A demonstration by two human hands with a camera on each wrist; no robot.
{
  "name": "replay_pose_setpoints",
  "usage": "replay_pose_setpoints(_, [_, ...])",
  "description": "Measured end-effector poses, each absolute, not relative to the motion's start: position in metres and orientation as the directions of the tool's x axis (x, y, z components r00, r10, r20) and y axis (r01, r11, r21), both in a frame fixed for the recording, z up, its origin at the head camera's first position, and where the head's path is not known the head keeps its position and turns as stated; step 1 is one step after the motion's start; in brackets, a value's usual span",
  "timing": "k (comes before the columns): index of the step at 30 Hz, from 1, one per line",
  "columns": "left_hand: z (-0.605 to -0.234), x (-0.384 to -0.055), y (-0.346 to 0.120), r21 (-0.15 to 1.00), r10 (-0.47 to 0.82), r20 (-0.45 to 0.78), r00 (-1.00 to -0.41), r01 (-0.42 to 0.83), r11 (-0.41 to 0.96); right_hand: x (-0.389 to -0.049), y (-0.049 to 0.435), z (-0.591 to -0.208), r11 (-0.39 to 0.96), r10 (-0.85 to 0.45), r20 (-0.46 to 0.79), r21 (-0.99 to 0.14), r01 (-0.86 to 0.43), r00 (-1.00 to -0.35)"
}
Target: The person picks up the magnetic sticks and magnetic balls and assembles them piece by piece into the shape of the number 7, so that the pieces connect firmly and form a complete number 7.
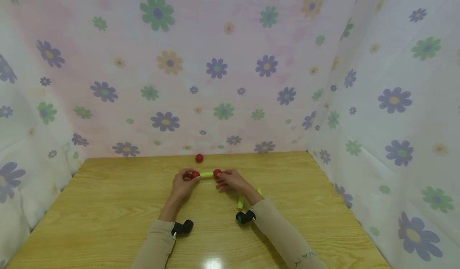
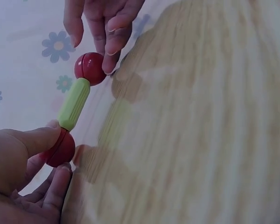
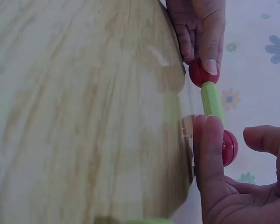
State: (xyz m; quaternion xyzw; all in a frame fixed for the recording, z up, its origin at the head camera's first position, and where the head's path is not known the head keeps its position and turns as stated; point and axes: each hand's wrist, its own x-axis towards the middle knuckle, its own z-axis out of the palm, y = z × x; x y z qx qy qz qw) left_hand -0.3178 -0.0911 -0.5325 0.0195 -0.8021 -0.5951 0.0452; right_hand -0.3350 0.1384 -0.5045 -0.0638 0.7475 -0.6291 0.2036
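Near the back of the table, a ribbed yellow-green stick [image 1: 206, 175] joins two red balls, one at each end. My left hand [image 1: 182, 184] pinches the left ball [image 2: 61, 149] between thumb and fingers. At the other end, my right hand [image 1: 233, 180] has its fingers against the right ball [image 3: 229, 148]. Its thumb stands apart from that ball in both wrist views, and the fingers are fairly straight. In the left wrist view the stick [image 2: 74, 103] runs from one ball to the other just over the tabletop.
A loose red ball [image 1: 199, 158] lies at the table's back edge. Beneath the right forearm are a yellow-green stick [image 1: 241, 202] and another green piece [image 1: 259, 191], partly hidden by the wrist. Flowered cloth [image 1: 194, 105] hangs behind and beside the wooden table [image 1: 108, 221].
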Motion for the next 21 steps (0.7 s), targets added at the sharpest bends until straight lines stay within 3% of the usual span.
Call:
replay_pose_setpoints(7, [-0.529,-0.311,-0.084,0.943,-0.082,0.109,-0.991,0.077,0.322,-0.332,0.144,-0.501,0.247,-0.348,-0.206,-0.961,0.122,-0.915])
replay_pose_setpoints(21, [-0.522,-0.308,-0.080,0.939,-0.122,0.100,-0.987,0.053,0.340,-0.303,0.167,-0.466,0.375,-0.466,-0.042,-0.914,-0.154,-0.884])
